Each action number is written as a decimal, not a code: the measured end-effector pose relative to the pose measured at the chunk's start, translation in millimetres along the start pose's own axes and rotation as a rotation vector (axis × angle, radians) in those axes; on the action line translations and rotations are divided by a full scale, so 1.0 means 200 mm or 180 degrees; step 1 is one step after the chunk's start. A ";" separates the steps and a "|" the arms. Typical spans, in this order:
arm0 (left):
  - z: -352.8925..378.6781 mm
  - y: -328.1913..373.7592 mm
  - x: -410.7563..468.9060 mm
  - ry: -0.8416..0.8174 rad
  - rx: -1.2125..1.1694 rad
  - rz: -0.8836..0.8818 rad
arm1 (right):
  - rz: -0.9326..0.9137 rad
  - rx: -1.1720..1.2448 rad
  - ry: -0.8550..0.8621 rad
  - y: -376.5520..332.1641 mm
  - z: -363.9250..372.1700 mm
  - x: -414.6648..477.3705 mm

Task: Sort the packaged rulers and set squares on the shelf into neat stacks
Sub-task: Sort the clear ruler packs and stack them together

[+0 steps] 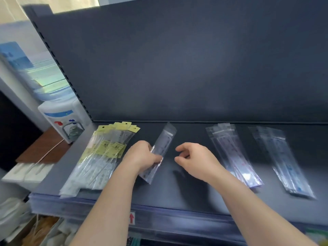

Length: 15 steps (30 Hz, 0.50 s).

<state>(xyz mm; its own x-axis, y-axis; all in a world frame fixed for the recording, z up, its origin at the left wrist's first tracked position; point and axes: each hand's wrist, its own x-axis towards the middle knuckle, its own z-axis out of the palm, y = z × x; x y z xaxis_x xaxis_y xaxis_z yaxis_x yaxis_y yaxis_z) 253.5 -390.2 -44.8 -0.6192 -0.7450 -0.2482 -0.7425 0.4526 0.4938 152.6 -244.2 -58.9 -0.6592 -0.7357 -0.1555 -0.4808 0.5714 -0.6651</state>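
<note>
Packaged ruler (160, 151): clear sleeve, slanted on the left-middle of the shelf (195, 185), between the yellow-topped stack (104, 153) and the middle clear stack (232, 153); whether lifted or resting, cannot tell.
Left hand (143, 155): fingers (150, 148) curled round the sleeve's lower half, thumb across the front, a firm pinch.
Right hand (193, 157): just beside the sleeve, not touching; fingers (181, 148) loosely curled, holding nothing.
Handling: probably light, stiff along its length, slick film outside, so likely to slide off a stack.
Hold: best by the long edges near the middle, not the floppy top flap.
Other stacks: yellow one fanned and untidy; far-right clear stack (282, 160) roughly squared.
</note>
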 end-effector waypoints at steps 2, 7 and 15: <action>0.01 0.01 0.00 -0.0153 -0.0909 0.0163 | 0.0126 0.0420 0.0014 -0.01 0.02 0.00; 0.07 0.16 -0.03 -0.0899 -0.1901 0.0550 | 0.0305 0.2063 0.0282 0.01 -0.04 -0.05; 0.29 0.49 0.01 -0.0528 -0.2003 0.0721 | 0.0744 0.1811 0.1312 0.33 -0.31 -0.21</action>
<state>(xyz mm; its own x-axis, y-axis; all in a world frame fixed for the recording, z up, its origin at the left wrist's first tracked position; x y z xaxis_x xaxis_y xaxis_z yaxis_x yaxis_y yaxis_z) 164.9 -319.7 -44.6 -0.8098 -0.5580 -0.1814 -0.3317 0.1802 0.9260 113.0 -153.0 -50.7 -0.9251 -0.3578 -0.1271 -0.0011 0.3373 -0.9414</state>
